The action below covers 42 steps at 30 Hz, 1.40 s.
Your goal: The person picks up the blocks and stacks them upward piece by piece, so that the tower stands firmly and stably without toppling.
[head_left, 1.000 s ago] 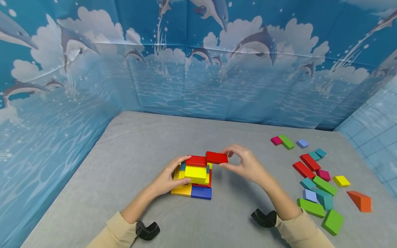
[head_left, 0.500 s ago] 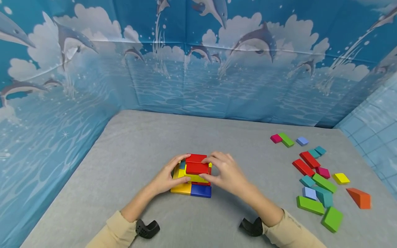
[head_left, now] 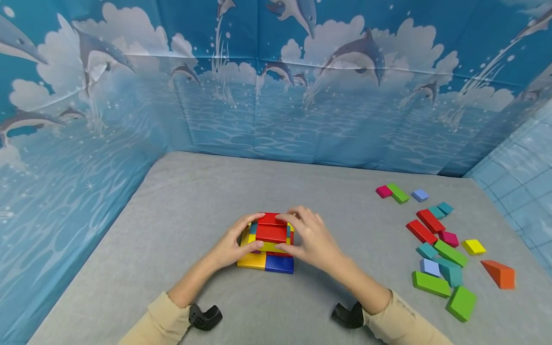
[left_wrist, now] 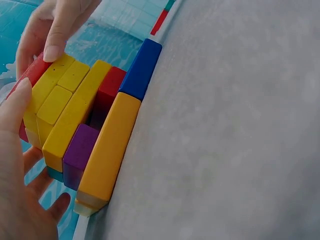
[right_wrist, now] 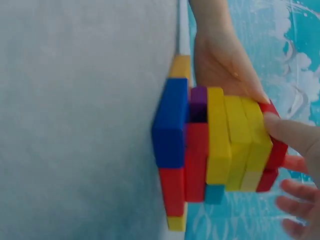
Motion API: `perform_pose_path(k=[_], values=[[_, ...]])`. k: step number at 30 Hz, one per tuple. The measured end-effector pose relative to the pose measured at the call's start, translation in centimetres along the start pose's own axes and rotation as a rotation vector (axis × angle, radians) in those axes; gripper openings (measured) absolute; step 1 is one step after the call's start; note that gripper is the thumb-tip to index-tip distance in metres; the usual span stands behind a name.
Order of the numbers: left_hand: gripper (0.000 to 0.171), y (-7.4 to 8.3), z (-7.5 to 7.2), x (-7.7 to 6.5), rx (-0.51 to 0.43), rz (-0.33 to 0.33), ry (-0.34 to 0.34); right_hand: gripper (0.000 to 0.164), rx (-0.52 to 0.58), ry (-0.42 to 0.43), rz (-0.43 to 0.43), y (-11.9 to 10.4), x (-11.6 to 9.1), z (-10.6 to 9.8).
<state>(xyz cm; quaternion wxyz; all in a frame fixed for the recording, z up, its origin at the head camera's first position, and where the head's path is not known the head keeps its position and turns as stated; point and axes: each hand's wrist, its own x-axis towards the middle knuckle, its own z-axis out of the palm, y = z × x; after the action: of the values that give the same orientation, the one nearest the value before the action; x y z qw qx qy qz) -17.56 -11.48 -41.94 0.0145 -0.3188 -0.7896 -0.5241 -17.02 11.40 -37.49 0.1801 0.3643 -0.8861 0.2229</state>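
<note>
A small stack of wooden building blocks stands between my hands in the head view, with a blue block (head_left: 280,265) and an amber block (head_left: 251,261) along its front base. Two red blocks lie on top; the front red block (head_left: 270,233) rests over a yellow block (head_left: 270,247). My right hand (head_left: 315,242) pinches this front red block, thumb at the front edge and fingers over the top. From the left, my left hand (head_left: 228,247) spans the upper stack, thumb at the front and fingertips at the back red block (head_left: 273,218). A purple block (left_wrist: 80,152) shows lower in the left wrist view.
Several loose blocks lie on the grey surface at the right, including a green block (head_left: 461,304), a red block (head_left: 421,232), a yellow block (head_left: 474,247) and an orange wedge block (head_left: 499,274). A dolphin-print curtain (head_left: 276,120) hangs behind.
My right hand has brought a red block leftward from beside the stack onto the yellow block at its front. My left hand has stayed almost still at the stack.
</note>
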Motion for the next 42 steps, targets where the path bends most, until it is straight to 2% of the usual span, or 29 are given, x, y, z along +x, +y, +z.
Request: perform_pose_path(k=[4, 6, 9, 14, 19, 26, 31, 34, 36, 38, 42], values=[[0.059, -1.6, 0.2, 0.0, 0.007, -0.004, -0.001, 0.071, 0.161, -0.133, 0.110, 0.8, 0.2, -0.2], [0.059, -1.6, 0.2, 0.1, 0.009, -0.003, -0.005, 0.071, 0.249, -0.183, 0.147, 1.1, 0.2, -0.2], [0.057, -1.5, 0.1, 0.2, 0.001, 0.005, -0.007, 0.069, 0.321, -0.221, 0.171, 1.3, 0.2, -0.2], [0.059, -1.2, 0.1, 0.4, -0.017, 0.029, -0.014, 0.068, 0.334, -0.218, 0.186, 1.3, 0.2, -0.1], [0.056, -0.5, 0.1, 0.6, 0.008, 0.003, -0.010, 0.068, 0.338, -0.210, 0.195, 1.2, 0.1, -0.1], [0.049, 2.5, -0.4, 0.5, -0.010, -0.038, -0.006, 0.067, 0.355, -0.193, 0.175, 1.2, 0.0, 0.0], [0.049, 2.7, -0.4, 0.5, -0.016, -0.041, 0.003, 0.068, 0.333, -0.194, 0.179, 1.1, -0.1, 0.0], [0.050, 2.8, -0.4, 0.4, -0.018, -0.046, 0.011, 0.072, 0.358, -0.200, 0.181, 1.5, -0.2, -0.3], [0.050, 2.8, -0.4, 0.4, -0.017, -0.055, 0.016, 0.074, 0.380, -0.193, 0.192, 2.4, -0.4, -1.0], [0.049, 2.8, -0.4, 0.4, -0.016, -0.067, 0.021, 0.075, 0.396, -0.152, 0.217, 4.2, -0.7, -2.1], [0.049, 3.0, -0.3, 0.4, -0.014, -0.090, 0.022, 0.066, 0.324, 0.005, 0.339, 9.9, -2.0, -5.3]])
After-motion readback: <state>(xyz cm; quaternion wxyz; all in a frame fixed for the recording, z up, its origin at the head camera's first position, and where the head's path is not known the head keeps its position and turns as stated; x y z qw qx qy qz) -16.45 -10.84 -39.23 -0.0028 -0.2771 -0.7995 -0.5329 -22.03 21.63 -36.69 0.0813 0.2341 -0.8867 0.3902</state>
